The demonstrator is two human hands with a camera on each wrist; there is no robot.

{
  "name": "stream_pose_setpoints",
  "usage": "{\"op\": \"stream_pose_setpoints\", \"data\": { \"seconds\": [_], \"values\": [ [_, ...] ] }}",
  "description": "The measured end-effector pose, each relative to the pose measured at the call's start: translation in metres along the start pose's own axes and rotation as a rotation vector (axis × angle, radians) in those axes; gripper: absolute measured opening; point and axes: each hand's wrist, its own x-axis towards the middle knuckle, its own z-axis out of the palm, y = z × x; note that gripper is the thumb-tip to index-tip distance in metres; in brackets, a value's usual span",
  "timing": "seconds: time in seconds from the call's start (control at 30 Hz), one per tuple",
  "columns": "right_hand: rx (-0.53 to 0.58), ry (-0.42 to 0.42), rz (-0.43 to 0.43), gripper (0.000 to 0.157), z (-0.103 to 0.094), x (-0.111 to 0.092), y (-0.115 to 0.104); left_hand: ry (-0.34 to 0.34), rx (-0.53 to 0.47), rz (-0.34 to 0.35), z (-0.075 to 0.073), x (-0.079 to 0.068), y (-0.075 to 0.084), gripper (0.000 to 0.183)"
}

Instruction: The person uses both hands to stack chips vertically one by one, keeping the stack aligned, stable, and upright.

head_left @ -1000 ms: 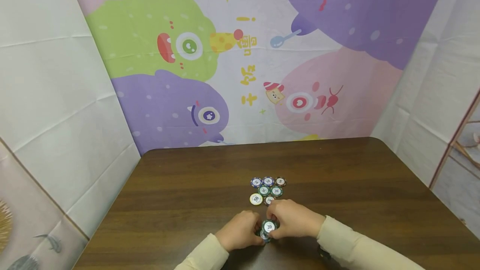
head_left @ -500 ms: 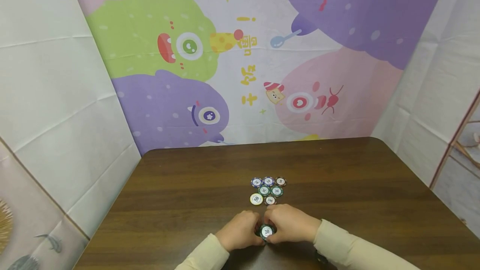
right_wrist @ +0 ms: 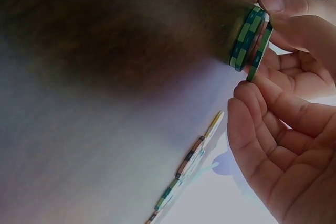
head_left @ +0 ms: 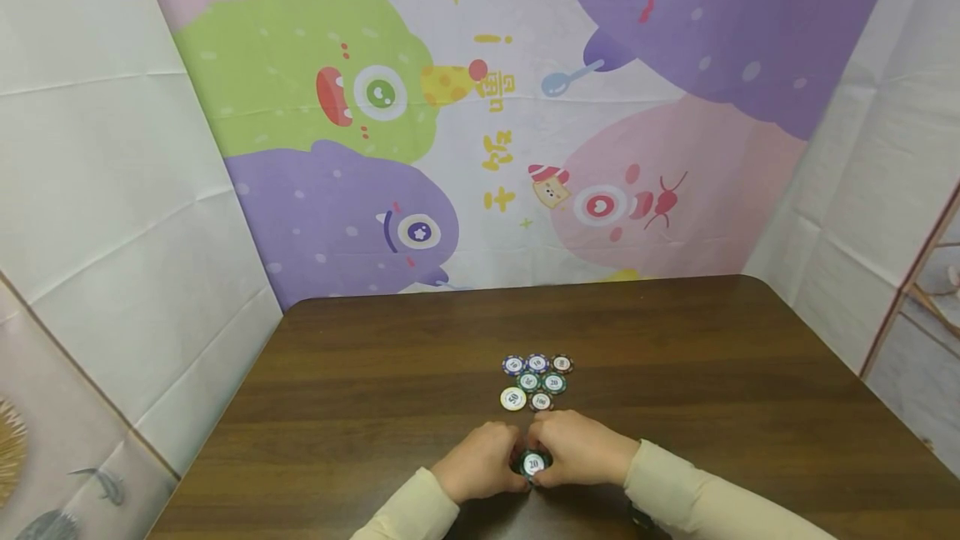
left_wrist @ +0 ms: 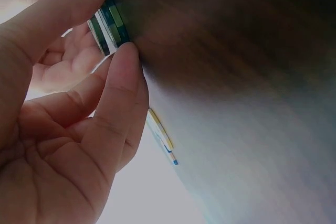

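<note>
Near the front of the table, my two hands meet around a small stack of green poker chips [right_wrist: 245, 39]. My left hand [head_left: 480, 462] pinches the stack's edges between thumb and fingertips. Just over it, my right hand [head_left: 587, 447] grips a green poker chip marked 20 [head_left: 533, 464] by its rim. In the right wrist view this upper chip [right_wrist: 260, 51] is slightly tilted, with a narrow gap to the stack. Fingers cover part of the chips' edges, and the exact number in the stack is hard to tell.
Beyond the hands, several chips lie flat in rows on the brown wooden table [head_left: 360, 373]: blue ones [head_left: 536, 363], green ones [head_left: 553, 382], a yellow-rimmed 50 chip [head_left: 513, 398] and a brownish 100 chip [head_left: 540, 401]. A cartoon-printed cloth [head_left: 495, 257] hangs behind the table.
Over the last second my right hand has moved slightly left and toward me, bringing the 20 chip over the stack. My left hand has stayed in place.
</note>
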Motion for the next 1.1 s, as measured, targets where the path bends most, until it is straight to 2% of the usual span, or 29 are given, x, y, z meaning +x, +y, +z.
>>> {"op": "stream_pose_setpoints", "data": {
  "seconds": [1.1],
  "values": [
    [-0.011, -0.002, -0.019, 0.019, 0.0038, 0.0021, 0.0014, -0.011, -0.004, 0.004, -0.0018, -0.0013, 0.0, 0.029]
  ]
}}
